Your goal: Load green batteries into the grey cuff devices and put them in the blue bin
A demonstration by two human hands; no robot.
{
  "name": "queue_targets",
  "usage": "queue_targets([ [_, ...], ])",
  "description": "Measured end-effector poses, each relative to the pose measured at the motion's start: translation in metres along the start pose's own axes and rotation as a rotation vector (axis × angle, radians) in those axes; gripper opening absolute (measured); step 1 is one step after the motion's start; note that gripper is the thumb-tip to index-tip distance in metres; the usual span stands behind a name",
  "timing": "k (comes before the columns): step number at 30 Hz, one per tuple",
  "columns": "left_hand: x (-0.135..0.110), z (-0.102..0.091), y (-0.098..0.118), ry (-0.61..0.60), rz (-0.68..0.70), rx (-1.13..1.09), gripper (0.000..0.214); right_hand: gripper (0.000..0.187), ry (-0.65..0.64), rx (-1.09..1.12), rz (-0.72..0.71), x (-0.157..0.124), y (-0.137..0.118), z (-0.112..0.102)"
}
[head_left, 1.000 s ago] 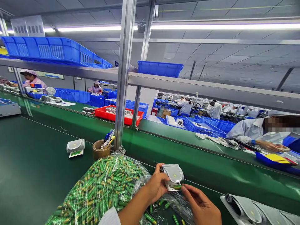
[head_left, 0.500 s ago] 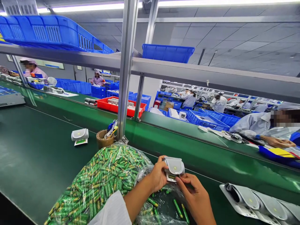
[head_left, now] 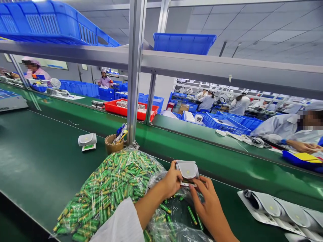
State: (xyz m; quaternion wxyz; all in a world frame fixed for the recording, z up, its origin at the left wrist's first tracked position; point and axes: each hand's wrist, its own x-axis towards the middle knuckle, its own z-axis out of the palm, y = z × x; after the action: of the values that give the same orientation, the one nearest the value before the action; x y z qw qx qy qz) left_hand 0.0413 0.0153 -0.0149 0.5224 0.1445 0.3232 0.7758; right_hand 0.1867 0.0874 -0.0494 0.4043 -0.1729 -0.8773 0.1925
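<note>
My left hand (head_left: 171,183) grips a small grey-white device (head_left: 187,169) by its left side, holding it upright above the green belt (head_left: 37,158). My right hand (head_left: 208,205) pinches the device's lower edge, fingers curled against its open base. Below both hands lies an open clear bag with loose green batteries (head_left: 191,215). To the left sits a large clear bag heaped with green batteries (head_left: 111,191).
Another grey device (head_left: 87,141) lies on the belt beside a brown cup of pens (head_left: 114,144). A row of grey devices (head_left: 280,210) lies at the right. A metal post (head_left: 135,72) rises ahead, with blue crates and a red tray (head_left: 126,112) behind. People work across the line.
The view has tilted down and the device sits slightly higher in frame. My right hand has gone from bringing a green battery to the device's base to pressing against that base.
</note>
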Motion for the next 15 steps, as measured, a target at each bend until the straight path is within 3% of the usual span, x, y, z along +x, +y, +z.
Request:
queue_targets([
  [7,0.007,-0.004,-0.003,-0.025,0.062,0.125,0.079,0.037,-0.158,-0.11,0.049,-0.006,0.009,-0.001],
  [11,0.007,-0.01,-0.005,-0.043,0.058,0.288,0.086,0.037,-0.124,-0.03,0.144,-0.004,0.009,0.001],
  [15,0.006,-0.011,-0.008,-0.03,0.161,0.411,0.087,0.036,-0.114,0.028,0.169,-0.003,0.005,0.005],
])
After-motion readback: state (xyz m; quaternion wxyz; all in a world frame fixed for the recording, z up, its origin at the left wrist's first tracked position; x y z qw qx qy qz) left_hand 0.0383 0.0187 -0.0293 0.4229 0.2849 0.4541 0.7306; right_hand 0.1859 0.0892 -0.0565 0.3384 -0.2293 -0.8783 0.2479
